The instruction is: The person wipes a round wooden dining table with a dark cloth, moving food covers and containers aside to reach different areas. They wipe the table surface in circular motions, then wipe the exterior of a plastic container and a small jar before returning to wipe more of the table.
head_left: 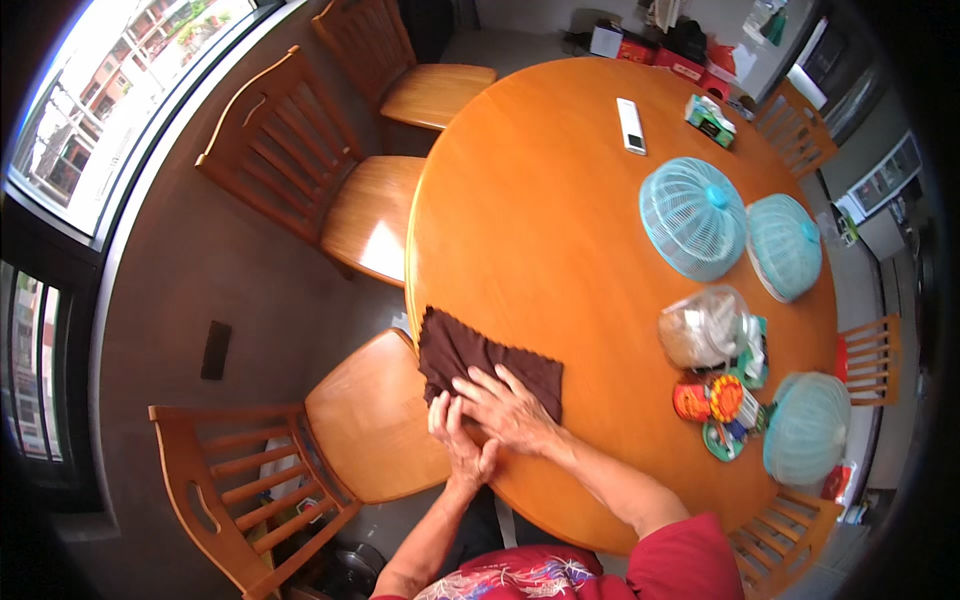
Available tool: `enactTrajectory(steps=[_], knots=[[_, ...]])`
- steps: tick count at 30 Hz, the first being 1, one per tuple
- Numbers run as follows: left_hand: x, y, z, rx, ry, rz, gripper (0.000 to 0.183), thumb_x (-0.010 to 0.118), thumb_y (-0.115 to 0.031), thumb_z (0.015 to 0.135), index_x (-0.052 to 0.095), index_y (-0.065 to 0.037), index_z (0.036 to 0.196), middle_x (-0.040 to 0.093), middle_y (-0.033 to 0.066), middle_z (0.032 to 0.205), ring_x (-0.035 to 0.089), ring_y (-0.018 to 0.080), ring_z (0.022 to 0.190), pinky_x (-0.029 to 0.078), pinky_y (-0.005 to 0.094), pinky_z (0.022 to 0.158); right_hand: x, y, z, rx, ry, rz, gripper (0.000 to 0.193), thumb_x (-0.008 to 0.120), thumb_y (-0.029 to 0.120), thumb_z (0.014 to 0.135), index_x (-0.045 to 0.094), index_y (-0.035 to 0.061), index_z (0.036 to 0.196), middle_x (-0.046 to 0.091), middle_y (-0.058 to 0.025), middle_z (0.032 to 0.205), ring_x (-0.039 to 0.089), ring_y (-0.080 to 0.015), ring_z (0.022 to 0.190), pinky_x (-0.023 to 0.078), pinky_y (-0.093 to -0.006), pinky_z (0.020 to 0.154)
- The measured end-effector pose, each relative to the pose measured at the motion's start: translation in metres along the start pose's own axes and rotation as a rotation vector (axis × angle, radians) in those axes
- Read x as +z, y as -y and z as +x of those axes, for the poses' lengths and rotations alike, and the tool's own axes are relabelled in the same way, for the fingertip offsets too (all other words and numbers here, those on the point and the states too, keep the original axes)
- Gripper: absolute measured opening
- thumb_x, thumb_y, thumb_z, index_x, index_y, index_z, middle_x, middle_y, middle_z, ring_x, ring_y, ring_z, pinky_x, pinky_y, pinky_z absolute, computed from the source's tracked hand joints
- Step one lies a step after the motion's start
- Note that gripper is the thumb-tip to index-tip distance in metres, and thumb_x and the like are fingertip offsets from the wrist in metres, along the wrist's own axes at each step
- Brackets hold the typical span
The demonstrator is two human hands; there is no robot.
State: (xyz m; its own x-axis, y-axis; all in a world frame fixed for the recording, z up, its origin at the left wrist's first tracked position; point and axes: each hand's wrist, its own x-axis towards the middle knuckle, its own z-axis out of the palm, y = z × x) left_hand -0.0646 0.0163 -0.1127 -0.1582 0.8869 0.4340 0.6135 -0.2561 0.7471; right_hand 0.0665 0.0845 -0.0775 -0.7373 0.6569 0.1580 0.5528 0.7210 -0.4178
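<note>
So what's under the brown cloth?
The brown cloth lies on the round table, whose top shows beside it. The right hand is on the cloth. I can't see whether anything else is underneath, because the cloth covers that spot.

Right hand (508, 415) palm-down, fingers (484, 387) slightly spread, left hand (463, 450) close beside, thumb (488, 457) apart, forearms (602, 478) bare

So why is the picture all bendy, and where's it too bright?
Head view: the wide fisheye lens bows the window edges; head view: the outdoors looks washed out, and a white glare patch sits on the left-side middle chair's seat; head view: the brown cloth shows no such glare.
</note>
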Motion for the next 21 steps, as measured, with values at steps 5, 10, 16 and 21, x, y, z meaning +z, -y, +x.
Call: enactTrajectory(steps=[5,10,16,21], knots=[[-0.013,-0.005,0.011,-0.1,0.08,-0.115,0.056,0.057,-0.019,0.074,0.048,-0.001,0.127,0.049,0.0169,0.13,0.039,0.0372,0.126,0.023,0.0469,0.111,-0.009,0.073,-0.127,0.167,0.054,0.011,0.045,0.056,0.018,0.086,0.053,0.0121,0.131,0.041,-0.0075,0.147,0.035,-0.0269,0.138,0.028,-0.0484,0.111],[-0.012,0.009,0.018,-0.195,0.111,-0.002,0.033,0.058,-0.023,0.086,0.056,-0.007,0.116,0.052,0.0109,0.123,0.041,0.0318,0.121,0.027,0.0462,0.105,-0.011,0.108,-0.2,0.295,-0.043,0.294,0.031,0.056,0.007,0.084,0.062,0.01,0.114,0.054,-0.0075,0.133,0.047,-0.0278,0.127,0.035,-0.0412,0.107],[0.006,-0.015,0.033,-0.217,0.131,0.241,0.021,0.055,-0.026,0.092,0.062,-0.014,0.109,0.052,0.0087,0.118,0.04,0.0307,0.12,0.027,0.0476,0.102,-0.094,0.027,-0.15,0.537,-0.082,1.22,0.038,0.039,-0.004,0.078,0.062,-0.0018,0.109,0.063,-0.0128,0.113,0.056,-0.0232,0.114,0.038,-0.034,0.105],[0.011,-0.009,0.033,-0.147,0.092,0.352,0.022,0.061,-0.022,0.088,0.061,-0.013,0.108,0.053,0.0076,0.115,0.042,0.0303,0.117,0.027,0.0484,0.102,-0.102,0.016,-0.107,0.659,-0.369,-0.223,0.071,0.072,0.024,0.077,0.042,0.0136,0.14,0.034,-0.0191,0.144,0.036,-0.0409,0.128,0.036,-0.0522,0.099]])
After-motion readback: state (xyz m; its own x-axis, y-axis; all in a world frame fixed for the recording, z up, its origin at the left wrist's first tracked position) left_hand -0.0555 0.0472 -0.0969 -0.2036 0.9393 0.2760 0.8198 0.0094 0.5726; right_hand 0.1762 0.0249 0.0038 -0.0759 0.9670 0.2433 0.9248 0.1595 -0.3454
